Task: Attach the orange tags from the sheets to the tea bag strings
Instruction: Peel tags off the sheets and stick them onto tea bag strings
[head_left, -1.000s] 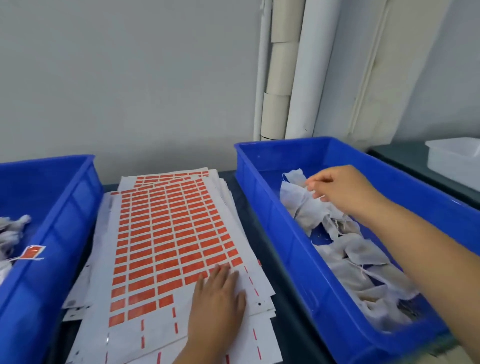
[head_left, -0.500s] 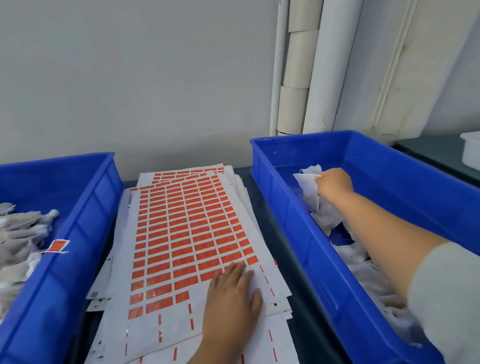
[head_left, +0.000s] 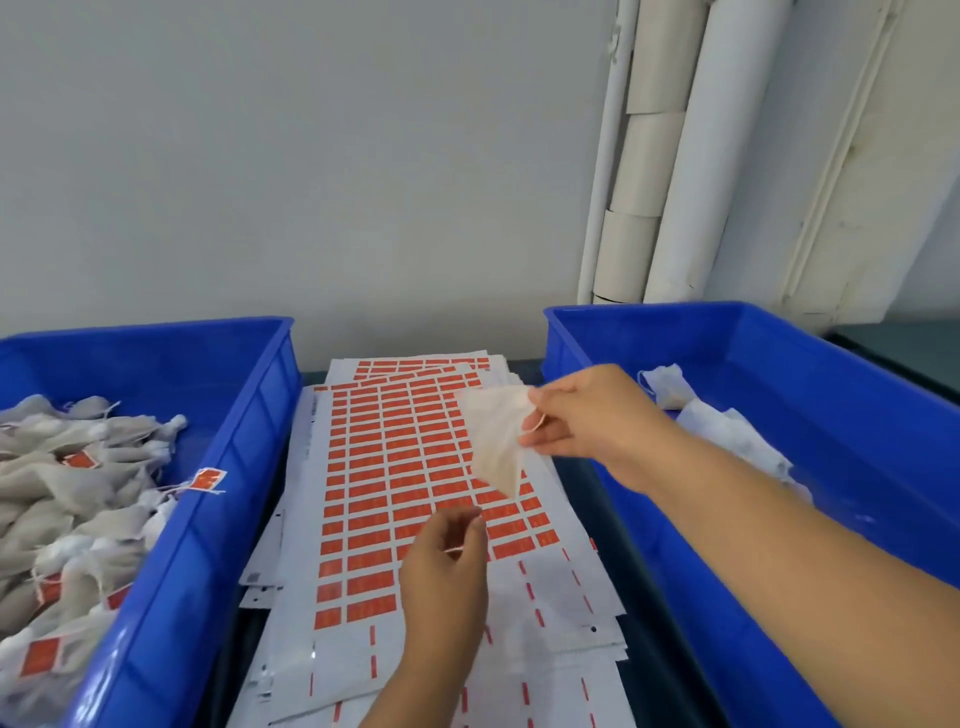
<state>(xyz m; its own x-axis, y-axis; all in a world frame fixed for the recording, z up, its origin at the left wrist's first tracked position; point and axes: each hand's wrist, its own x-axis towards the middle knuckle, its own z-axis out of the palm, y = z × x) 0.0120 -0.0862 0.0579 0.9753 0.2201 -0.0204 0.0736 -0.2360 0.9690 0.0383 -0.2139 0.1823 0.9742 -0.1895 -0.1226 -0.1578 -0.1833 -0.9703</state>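
Tea bag lifted from right bin, left hand raised off sheets

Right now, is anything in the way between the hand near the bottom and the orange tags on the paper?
Nothing visible is. The left hand hovers right over the white sheet of orange rectangular tags, fingers curled. The right hand holds the thin white mesh tea bag higher up, off to the side of that gap.

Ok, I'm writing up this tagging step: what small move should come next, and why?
Probably bring the left hand up to the tea bag that the right hand holds over the tag sheet, to find its string; no tag is on it yet.
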